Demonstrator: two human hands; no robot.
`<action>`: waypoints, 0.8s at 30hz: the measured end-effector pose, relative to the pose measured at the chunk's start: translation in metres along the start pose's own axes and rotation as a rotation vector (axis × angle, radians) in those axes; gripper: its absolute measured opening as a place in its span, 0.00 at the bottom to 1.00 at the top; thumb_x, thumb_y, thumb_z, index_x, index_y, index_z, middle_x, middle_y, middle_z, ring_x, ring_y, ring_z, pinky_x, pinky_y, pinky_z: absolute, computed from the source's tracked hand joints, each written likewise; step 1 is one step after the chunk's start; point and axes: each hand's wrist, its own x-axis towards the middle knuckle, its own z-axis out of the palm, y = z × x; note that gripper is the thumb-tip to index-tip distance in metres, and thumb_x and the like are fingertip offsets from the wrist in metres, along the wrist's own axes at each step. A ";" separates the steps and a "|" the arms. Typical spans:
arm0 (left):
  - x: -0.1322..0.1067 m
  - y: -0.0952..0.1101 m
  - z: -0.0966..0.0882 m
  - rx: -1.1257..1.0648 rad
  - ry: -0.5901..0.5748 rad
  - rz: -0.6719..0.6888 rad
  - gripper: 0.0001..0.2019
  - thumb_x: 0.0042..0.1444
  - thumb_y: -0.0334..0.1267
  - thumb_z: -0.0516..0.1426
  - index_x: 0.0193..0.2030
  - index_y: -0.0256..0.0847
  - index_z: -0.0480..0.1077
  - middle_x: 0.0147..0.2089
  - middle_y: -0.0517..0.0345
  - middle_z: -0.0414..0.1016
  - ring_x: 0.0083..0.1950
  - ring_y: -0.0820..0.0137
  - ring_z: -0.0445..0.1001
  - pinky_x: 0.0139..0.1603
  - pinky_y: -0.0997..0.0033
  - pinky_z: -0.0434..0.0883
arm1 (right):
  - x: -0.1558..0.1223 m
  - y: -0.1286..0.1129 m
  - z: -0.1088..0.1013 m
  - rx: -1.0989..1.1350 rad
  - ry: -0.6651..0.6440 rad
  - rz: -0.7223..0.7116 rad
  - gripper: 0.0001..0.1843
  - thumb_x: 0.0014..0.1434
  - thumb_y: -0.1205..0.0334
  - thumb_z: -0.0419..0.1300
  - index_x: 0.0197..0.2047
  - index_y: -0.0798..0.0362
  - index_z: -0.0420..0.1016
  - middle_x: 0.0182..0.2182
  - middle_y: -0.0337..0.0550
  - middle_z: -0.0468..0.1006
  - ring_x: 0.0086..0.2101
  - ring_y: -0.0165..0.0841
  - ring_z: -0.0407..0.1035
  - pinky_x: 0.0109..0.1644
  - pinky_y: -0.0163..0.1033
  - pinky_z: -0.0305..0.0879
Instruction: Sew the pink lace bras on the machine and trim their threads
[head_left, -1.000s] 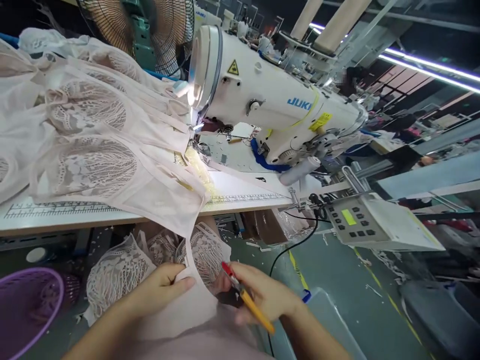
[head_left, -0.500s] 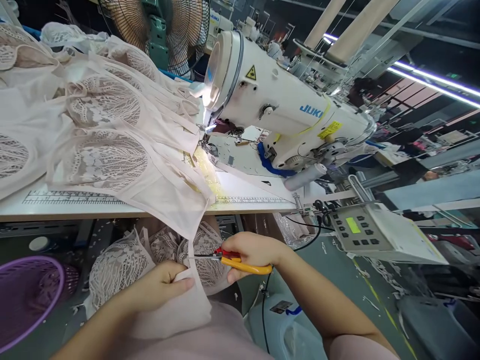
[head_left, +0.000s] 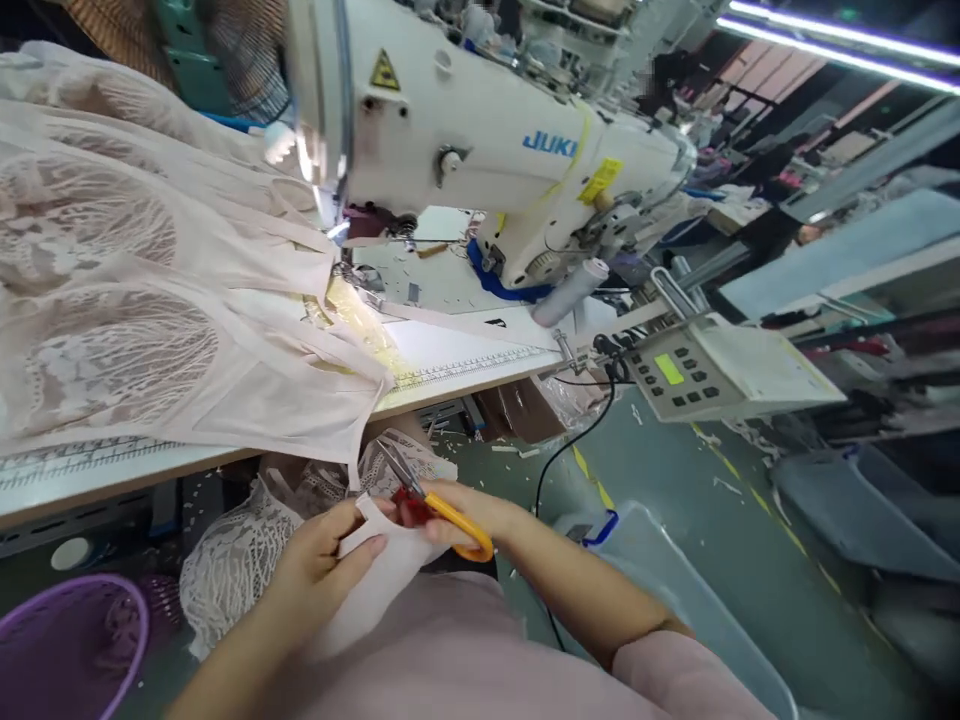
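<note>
My left hand is closed on the pale bra fabric, pinching it near its narrow top end between thumb and fingers. In my right hand is a pair of scissors with orange and red handles, its blades pointing up and left. The fingers of that hand are also against the fabric's right side. Just above my left hand, a narrow strip hangs from a lace bra lying over the table edge. Whether strip and held fabric still join is hard to tell. Another lace bra cup hangs below the table.
A sewing machine stands on the table, with more lace bras piled at left. A control box juts out at right. On the floor are a purple basket and a clear plastic bin.
The scissors have left the fabric strip and turned upward, handles drawn back in my right hand. My hands have come closer together. The view has shifted, moving the machine left.
</note>
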 end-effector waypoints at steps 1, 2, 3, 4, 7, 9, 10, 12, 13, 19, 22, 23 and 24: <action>0.001 -0.004 0.003 0.027 0.069 0.014 0.12 0.54 0.44 0.55 0.42 0.42 0.69 0.33 0.59 0.78 0.34 0.68 0.76 0.35 0.73 0.73 | -0.002 0.006 0.009 0.082 0.001 0.013 0.36 0.47 0.24 0.51 0.31 0.53 0.59 0.26 0.35 0.61 0.26 0.27 0.56 0.28 0.32 0.57; 0.001 -0.008 0.005 0.063 0.141 0.030 0.12 0.54 0.44 0.56 0.43 0.42 0.68 0.33 0.59 0.78 0.32 0.69 0.76 0.32 0.74 0.73 | -0.005 0.010 0.016 0.146 0.015 0.028 0.34 0.46 0.26 0.54 0.31 0.52 0.58 0.25 0.34 0.60 0.26 0.26 0.56 0.27 0.32 0.56; 0.002 -0.013 0.007 0.109 0.210 0.056 0.12 0.54 0.44 0.56 0.43 0.42 0.66 0.32 0.60 0.77 0.31 0.70 0.76 0.30 0.75 0.73 | -0.007 0.013 0.022 0.182 0.052 0.038 0.33 0.46 0.28 0.56 0.31 0.52 0.58 0.24 0.33 0.59 0.25 0.26 0.55 0.27 0.32 0.56; 0.002 -0.018 0.008 0.164 0.271 0.096 0.12 0.54 0.44 0.57 0.43 0.42 0.65 0.32 0.60 0.76 0.30 0.71 0.75 0.28 0.76 0.72 | -0.010 0.014 0.026 0.185 0.118 0.042 0.31 0.47 0.31 0.58 0.30 0.52 0.57 0.24 0.33 0.58 0.25 0.26 0.54 0.26 0.31 0.55; 0.003 -0.021 0.008 0.330 0.344 0.307 0.06 0.56 0.38 0.56 0.39 0.43 0.65 0.36 0.58 0.76 0.34 0.71 0.76 0.33 0.75 0.73 | -0.021 0.012 0.027 0.054 0.357 0.028 0.26 0.50 0.39 0.62 0.28 0.51 0.54 0.23 0.32 0.56 0.25 0.26 0.51 0.26 0.32 0.51; 0.005 -0.017 0.007 0.383 0.297 0.437 0.02 0.57 0.34 0.54 0.37 0.43 0.66 0.38 0.57 0.76 0.39 0.70 0.76 0.39 0.73 0.72 | -0.027 0.008 0.021 -0.058 0.425 0.006 0.24 0.51 0.45 0.61 0.27 0.51 0.53 0.24 0.32 0.56 0.25 0.26 0.49 0.28 0.32 0.50; 0.006 -0.015 0.007 0.392 0.266 0.460 0.03 0.57 0.32 0.54 0.35 0.43 0.67 0.38 0.58 0.76 0.40 0.70 0.76 0.40 0.73 0.72 | -0.029 0.007 0.017 -0.096 0.436 -0.007 0.22 0.52 0.47 0.61 0.26 0.51 0.52 0.24 0.32 0.56 0.25 0.26 0.49 0.28 0.32 0.50; 0.008 -0.010 0.006 0.368 0.220 0.410 0.04 0.57 0.33 0.54 0.34 0.43 0.69 0.38 0.58 0.76 0.40 0.70 0.75 0.41 0.73 0.72 | -0.032 0.004 0.011 -0.127 0.440 -0.030 0.20 0.52 0.50 0.59 0.26 0.50 0.51 0.25 0.33 0.57 0.26 0.27 0.50 0.30 0.33 0.51; 0.008 -0.009 0.006 0.346 0.212 0.354 0.04 0.57 0.34 0.54 0.34 0.43 0.70 0.37 0.58 0.76 0.39 0.70 0.75 0.40 0.73 0.72 | -0.033 0.004 0.009 -0.126 0.443 -0.032 0.19 0.52 0.51 0.59 0.27 0.50 0.51 0.26 0.33 0.57 0.27 0.27 0.50 0.30 0.33 0.52; 0.000 -0.002 0.000 0.208 0.230 0.114 0.05 0.52 0.39 0.59 0.29 0.43 0.74 0.29 0.60 0.76 0.30 0.71 0.74 0.32 0.75 0.72 | -0.034 0.004 0.009 0.201 0.371 0.042 0.27 0.46 0.41 0.65 0.28 0.51 0.54 0.31 0.38 0.65 0.29 0.27 0.57 0.30 0.33 0.57; -0.004 0.004 0.000 0.187 0.305 -0.003 0.06 0.48 0.41 0.62 0.26 0.42 0.74 0.27 0.60 0.76 0.28 0.71 0.74 0.30 0.76 0.73 | -0.032 0.005 0.015 0.339 0.396 0.019 0.25 0.49 0.42 0.64 0.29 0.53 0.58 0.30 0.38 0.66 0.28 0.26 0.58 0.30 0.33 0.58; -0.005 0.005 0.001 0.173 0.338 -0.049 0.07 0.47 0.42 0.62 0.26 0.42 0.73 0.25 0.60 0.76 0.26 0.71 0.74 0.28 0.76 0.72 | -0.030 0.005 0.018 0.350 0.425 0.009 0.23 0.51 0.43 0.63 0.29 0.53 0.59 0.29 0.38 0.66 0.28 0.26 0.58 0.31 0.33 0.58; -0.005 0.006 0.002 0.151 0.369 -0.093 0.08 0.45 0.43 0.63 0.26 0.42 0.73 0.24 0.61 0.76 0.24 0.72 0.73 0.25 0.77 0.71 | -0.029 0.006 0.020 0.351 0.451 -0.002 0.22 0.52 0.45 0.63 0.29 0.53 0.58 0.29 0.38 0.65 0.27 0.26 0.58 0.31 0.33 0.58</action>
